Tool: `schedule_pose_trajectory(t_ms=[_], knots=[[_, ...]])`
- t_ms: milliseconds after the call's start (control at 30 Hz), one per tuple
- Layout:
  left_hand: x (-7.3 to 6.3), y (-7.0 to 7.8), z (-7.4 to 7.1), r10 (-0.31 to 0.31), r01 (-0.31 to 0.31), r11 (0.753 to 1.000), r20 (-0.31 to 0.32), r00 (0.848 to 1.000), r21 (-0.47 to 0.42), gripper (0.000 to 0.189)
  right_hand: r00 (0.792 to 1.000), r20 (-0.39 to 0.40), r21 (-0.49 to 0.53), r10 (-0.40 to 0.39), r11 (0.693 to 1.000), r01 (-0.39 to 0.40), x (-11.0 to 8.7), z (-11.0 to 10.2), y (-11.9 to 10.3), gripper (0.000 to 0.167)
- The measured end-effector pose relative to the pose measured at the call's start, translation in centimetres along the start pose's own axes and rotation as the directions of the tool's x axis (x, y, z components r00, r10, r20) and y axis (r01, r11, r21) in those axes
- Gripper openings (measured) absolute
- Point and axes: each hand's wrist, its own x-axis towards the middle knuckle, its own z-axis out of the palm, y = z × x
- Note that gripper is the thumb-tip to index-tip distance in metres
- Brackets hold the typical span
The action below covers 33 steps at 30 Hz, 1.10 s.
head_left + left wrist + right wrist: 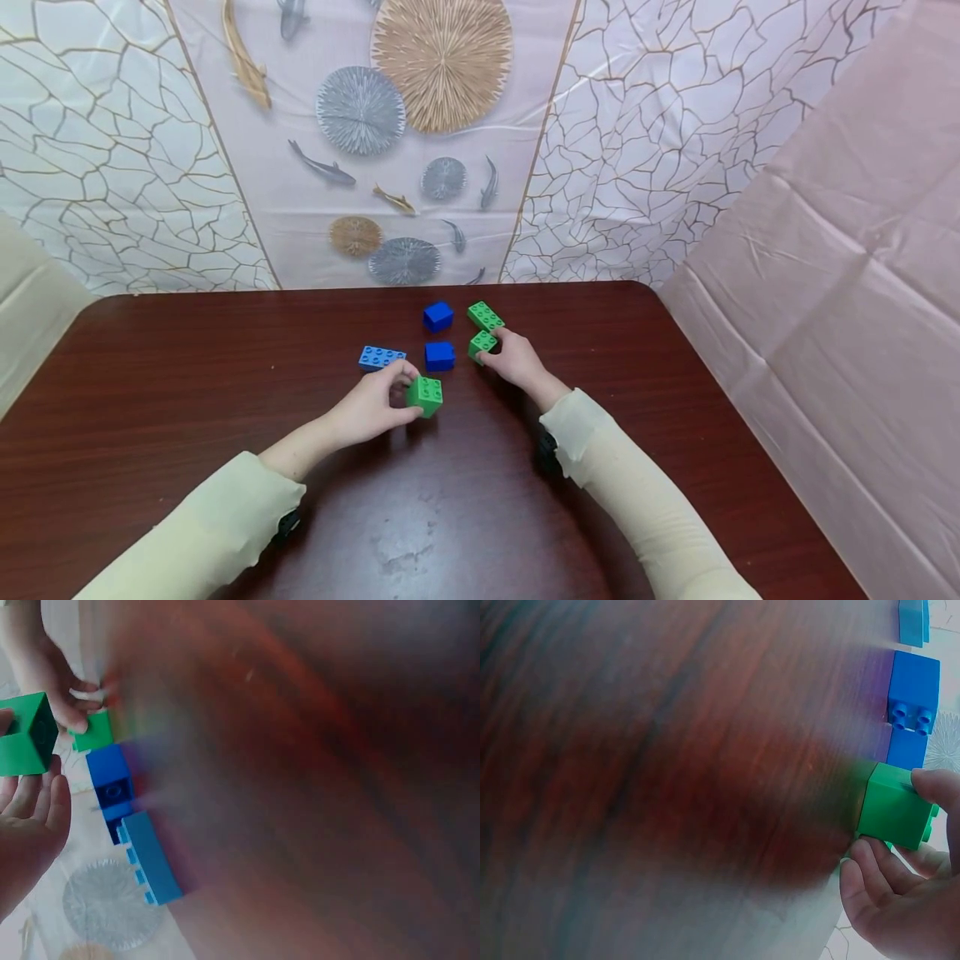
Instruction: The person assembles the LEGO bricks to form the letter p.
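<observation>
My left hand point(369, 407) grips a square green toy brick point(425, 397) between thumb and fingers, studs upward in the head view. In the left wrist view that brick point(26, 739) appears raised off the table. Farther off, my right hand point(516, 358) pinches another square green brick point(482, 343), which stands on the table. The right wrist view shows the thumb on one side of this brick point(896, 806) and fingers on the other. Just behind it lies a long green brick point(485, 316), near my right fingertips.
Two dark blue bricks, a rear one point(438, 317) and a front one point(439, 356), stand left of my right hand. The front one lies on its side, studs pointing right. A long light-blue brick point(381, 358) lies behind my left hand. A patterned cloth point(442, 225) hangs behind the brown table point(187, 375).
</observation>
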Motion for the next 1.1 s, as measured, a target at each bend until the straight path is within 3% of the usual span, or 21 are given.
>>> schedule_pose_trajectory(t_ms=[267,667,1100], knots=[[-0.7,-0.6,1.3,0.052,-0.052,0.999,0.018,0.998,0.005,0.035,1.000,-0.001,-0.016,-0.007,1.000,0.007,0.0,0.0,0.0,0.050],[-1.3,-1.4,3.1,0.049,-0.052,0.995,0.043,0.998,0.082,0.035,1.000,0.002,-0.029,-0.015,0.999,0.015,0.0,0.1,-0.1,0.052],[-1.4,-1.4,3.2,0.057,-0.062,0.991,0.044,0.997,0.121,0.038,1.000,0.001,-0.035,-0.031,0.999,0.031,-0.1,0.0,-0.1,0.052]])
